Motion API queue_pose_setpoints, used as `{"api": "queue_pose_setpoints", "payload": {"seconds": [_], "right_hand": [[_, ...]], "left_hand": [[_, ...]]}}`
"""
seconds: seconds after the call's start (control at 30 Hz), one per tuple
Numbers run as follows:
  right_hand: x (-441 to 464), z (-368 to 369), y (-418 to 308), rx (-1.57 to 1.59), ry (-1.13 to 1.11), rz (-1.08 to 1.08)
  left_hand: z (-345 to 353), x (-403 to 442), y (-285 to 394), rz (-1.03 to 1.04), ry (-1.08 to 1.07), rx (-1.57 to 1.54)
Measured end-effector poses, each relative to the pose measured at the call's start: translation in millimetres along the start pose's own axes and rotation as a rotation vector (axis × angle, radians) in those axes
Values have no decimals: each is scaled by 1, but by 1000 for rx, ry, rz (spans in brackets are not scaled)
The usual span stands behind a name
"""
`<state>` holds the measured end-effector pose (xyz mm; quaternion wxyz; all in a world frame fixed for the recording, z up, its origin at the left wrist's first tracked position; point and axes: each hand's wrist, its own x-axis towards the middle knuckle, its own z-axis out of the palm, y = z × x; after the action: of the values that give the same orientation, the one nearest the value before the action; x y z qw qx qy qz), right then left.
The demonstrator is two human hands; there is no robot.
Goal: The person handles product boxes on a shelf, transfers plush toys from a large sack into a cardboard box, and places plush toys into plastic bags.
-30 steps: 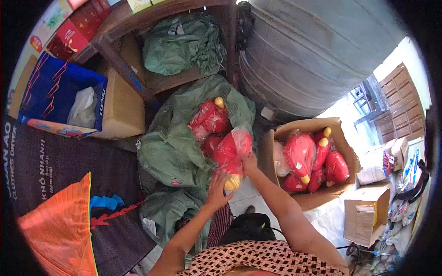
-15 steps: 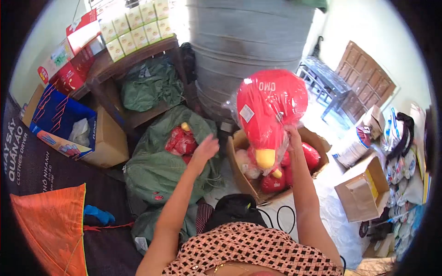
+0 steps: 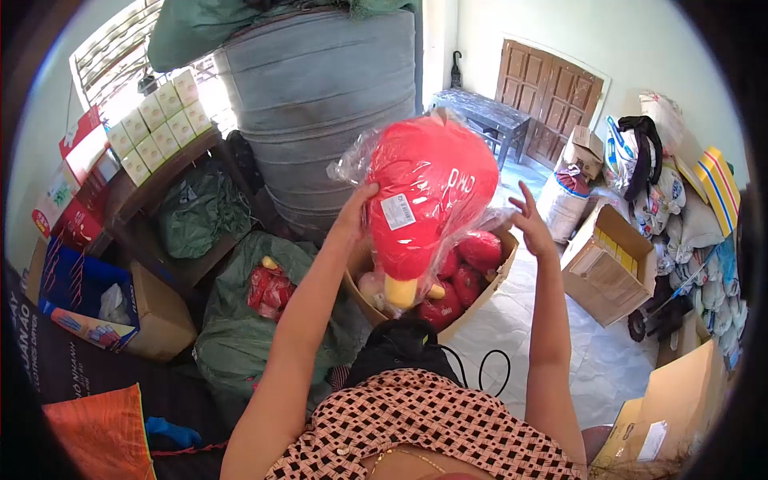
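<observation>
A large red plush item (image 3: 436,180) with a yellow tip, white lettering and a white label is wrapped in clear plastic. My left hand (image 3: 358,212) grips its left side near the label. To its right, my right hand (image 3: 534,224) is open, fingers apart, close to the loose edge of the plastic; whether they touch I cannot tell. Below the plush item stands an open cardboard box (image 3: 490,298) with several red wrapped plush items (image 3: 468,284) inside. On the left, a green sack (image 3: 228,340) lies open around smaller red wrapped items (image 3: 270,290).
A tall grey cylindrical bundle (image 3: 320,96) stands behind the box. At left are a blue-lined carton (image 3: 164,312) and a shelf (image 3: 216,152) bearing small boxes. An open carton (image 3: 596,276) and piled bags (image 3: 696,232) stand at right. A black cable (image 3: 508,364) loops over the floor.
My left hand has moved from above the green sack onto the plush item. My right hand has let go and opened. The plush item has turned slightly, and the view has swung right.
</observation>
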<state>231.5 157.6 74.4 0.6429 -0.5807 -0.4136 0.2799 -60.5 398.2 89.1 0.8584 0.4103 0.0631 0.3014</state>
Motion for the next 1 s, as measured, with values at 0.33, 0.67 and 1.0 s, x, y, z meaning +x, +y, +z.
{"api": "queue_pose_setpoints", "payload": {"seconds": [0.33,0.67,1.0], "right_hand": [[63,26,-91,382,-344,-272],[128,45,-49,547,56,-234],[108,-72,122,-369,673,117]], "left_hand": [[37,52,91,-146,-80,211],[-11,25,89,-201,415,645],[-217,-220,-30,-339,754,279]]}}
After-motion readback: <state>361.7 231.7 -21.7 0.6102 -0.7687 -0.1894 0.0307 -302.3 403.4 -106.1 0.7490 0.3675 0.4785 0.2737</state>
